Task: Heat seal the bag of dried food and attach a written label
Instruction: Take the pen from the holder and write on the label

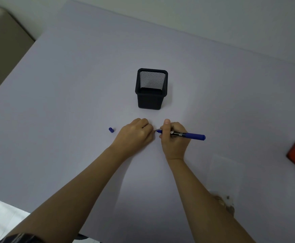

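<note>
While the table [73, 85] spreads wide, the clear bag [225, 176] sits near right, dried food [229, 206] at its near end: light, floppy, slick I'd say, best taken by its empty far end. Right hand [175, 139] pinches the marker [194, 135]; left hand [136, 135] is curled, its hold hidden; cap [111, 130] lies left

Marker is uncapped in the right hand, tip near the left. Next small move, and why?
Probably lower the marker tip beside the left hand and start writing: the right hand grips it uncapped, its cap lies aside, and the left hand seems to pin something, though no label shows.
</note>
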